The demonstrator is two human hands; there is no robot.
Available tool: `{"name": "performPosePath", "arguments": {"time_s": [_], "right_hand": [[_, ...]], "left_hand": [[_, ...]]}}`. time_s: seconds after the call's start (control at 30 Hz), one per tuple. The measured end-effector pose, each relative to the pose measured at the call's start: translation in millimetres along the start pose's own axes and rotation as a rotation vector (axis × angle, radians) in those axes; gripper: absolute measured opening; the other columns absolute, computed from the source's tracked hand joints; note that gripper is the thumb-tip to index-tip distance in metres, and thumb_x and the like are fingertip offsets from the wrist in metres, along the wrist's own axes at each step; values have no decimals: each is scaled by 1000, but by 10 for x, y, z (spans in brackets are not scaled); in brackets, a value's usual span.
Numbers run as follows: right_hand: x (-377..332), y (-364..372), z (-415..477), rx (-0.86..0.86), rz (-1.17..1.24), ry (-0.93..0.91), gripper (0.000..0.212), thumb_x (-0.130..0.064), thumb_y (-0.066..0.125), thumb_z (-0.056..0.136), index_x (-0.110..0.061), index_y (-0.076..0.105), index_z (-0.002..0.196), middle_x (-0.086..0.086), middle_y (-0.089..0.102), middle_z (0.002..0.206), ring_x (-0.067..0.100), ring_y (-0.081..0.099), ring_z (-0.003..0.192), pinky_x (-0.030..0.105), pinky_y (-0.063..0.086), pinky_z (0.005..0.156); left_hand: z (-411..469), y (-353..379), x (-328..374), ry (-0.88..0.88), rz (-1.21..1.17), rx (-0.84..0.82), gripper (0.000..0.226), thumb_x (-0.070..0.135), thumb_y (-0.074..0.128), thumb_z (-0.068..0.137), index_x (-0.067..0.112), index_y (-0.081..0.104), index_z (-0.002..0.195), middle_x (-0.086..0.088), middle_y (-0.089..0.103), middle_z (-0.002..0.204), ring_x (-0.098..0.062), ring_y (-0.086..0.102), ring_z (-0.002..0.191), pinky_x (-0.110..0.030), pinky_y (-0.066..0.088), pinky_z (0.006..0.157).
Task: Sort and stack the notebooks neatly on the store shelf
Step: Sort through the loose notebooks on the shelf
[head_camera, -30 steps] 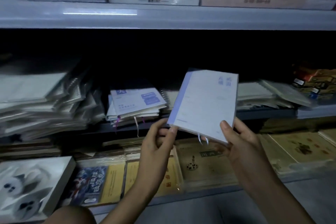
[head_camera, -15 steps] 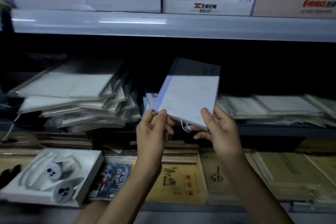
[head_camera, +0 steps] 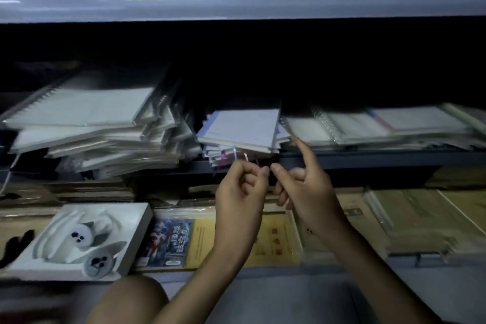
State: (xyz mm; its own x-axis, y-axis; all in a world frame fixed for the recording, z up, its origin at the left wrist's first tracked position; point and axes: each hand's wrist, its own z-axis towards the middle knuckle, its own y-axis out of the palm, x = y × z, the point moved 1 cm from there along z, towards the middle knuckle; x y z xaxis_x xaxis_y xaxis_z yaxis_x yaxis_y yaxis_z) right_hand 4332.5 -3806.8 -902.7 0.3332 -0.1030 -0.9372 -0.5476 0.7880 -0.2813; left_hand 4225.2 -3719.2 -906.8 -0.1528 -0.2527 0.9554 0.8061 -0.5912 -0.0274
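Note:
The pale blue-white notebook (head_camera: 242,127) lies flat on top of the small middle stack (head_camera: 236,155) on the dark shelf (head_camera: 368,160), its ribbon markers hanging over the front edge. My left hand (head_camera: 243,187) hovers just below that edge with fingers loosely curled, its knuckles beside the ribbons, and holds nothing. My right hand (head_camera: 302,184) is next to it. Its index finger points up toward the notebook's right front corner and the other fingers are curled. Whether that fingertip touches anything I cannot tell.
A tall slanting pile of wrapped spiral notebooks (head_camera: 86,123) fills the shelf's left; a lower row of spiral notebooks (head_camera: 368,126) lies right. Below are yellow-brown books (head_camera: 276,239), a blue picture book (head_camera: 168,242) and a white plush-toy box (head_camera: 79,239). A grey upper shelf edge (head_camera: 236,0) overhangs.
The notebook that both hands held tilted in the air now lies on the middle stack. Both hands have let go and dropped just below the shelf edge.

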Motion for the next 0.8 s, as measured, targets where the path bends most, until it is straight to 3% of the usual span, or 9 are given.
{"name": "performPosePath", "arguments": {"time_s": [0.1,0.17,0.27,0.43,0.53,0.63,0.8], "right_hand": [[86,-245,-129,47,-137,52,71,-36,64,99,-36,26,159,3,72,71,16,69,61,33,56,58],[170,-431,-228,72,-267,47,71,-38,62,98,-35,27,159,0,72,71,13,69,63,43,60,66],[243,-733,-355,83,-423,70,68,-38,60,97,-35,29,158,-6,71,71,8,68,66,45,59,71],[151,-1054,-410,132,-631,36,60,-34,60,100,-28,38,156,-13,67,76,10,67,78,40,57,74],[214,-1062,-354,144,-711,30,57,-35,56,101,-26,38,155,-6,73,100,20,69,93,40,57,79],[295,-1070,-434,35,-889,14,58,-36,52,102,-28,30,156,0,65,128,26,65,107,37,52,82],[430,-1318,-555,61,-883,25,62,-45,53,98,-28,36,156,1,64,132,24,60,119,37,52,91]], "left_hand": [[-158,35,-99,19,95,-130,20,29,68,101,22,62,83,-3,60,69,-25,57,64,-49,52,63],[-229,65,-147,46,151,-197,19,30,68,101,24,63,84,2,60,68,-22,59,65,-49,54,63],[-319,152,-193,129,250,-281,18,28,68,101,27,63,84,11,61,70,-11,58,65,-39,51,62],[-444,290,-422,249,381,-368,14,19,68,101,29,68,91,12,65,79,-11,63,73,-28,46,61],[-508,538,-448,223,375,-397,13,18,67,101,29,72,99,14,68,86,-11,65,81,-20,46,64],[-524,751,-456,265,409,-466,12,28,68,100,32,70,111,16,64,94,-5,62,90,-17,46,67],[-379,1071,-635,315,420,-477,26,24,73,97,26,69,123,13,63,103,-3,62,98,-21,49,82]]}}
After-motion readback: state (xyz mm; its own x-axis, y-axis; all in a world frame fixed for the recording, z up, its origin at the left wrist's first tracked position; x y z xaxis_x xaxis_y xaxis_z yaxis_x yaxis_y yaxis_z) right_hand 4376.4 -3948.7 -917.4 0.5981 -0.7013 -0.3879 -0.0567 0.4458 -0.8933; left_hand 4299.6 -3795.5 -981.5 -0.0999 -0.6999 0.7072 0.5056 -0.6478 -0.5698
